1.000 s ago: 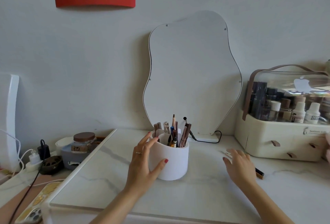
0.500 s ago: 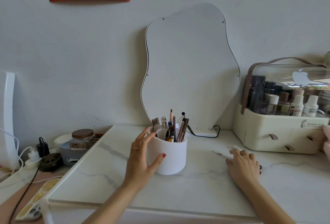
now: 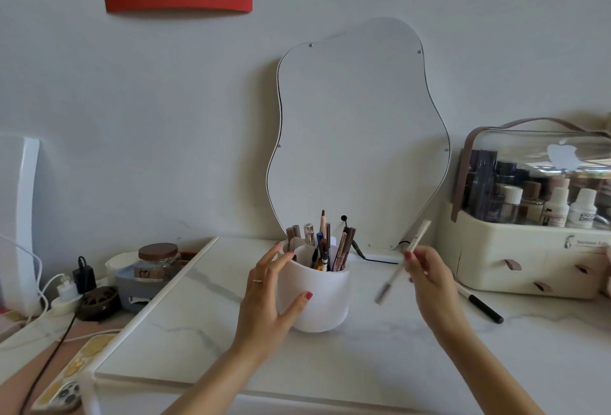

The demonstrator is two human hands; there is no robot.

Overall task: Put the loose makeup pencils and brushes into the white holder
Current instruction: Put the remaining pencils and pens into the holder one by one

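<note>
The white holder [image 3: 319,299] stands on the marble tabletop [image 3: 363,355], with several pencils and brushes [image 3: 325,246] upright inside it. My left hand [image 3: 269,295] wraps around the holder's left side. To the right of the holder, my right hand [image 3: 429,279] is raised off the table and grips a thin white makeup pencil [image 3: 405,261], held slanted and blurred by motion. A black-and-white pencil [image 3: 479,304] lies loose on the table just right of that hand.
A wavy mirror [image 3: 357,137] leans against the wall behind the holder, with a black cable at its foot. A cream cosmetics organizer [image 3: 529,249] full of bottles stands at the right. Left of the tabletop are a lidded jar [image 3: 158,261], chargers and a phone [image 3: 62,396].
My right hand has picked the white pencil up from the table and lifted it toward the holder. The left hand keeps its hold on the holder.
</note>
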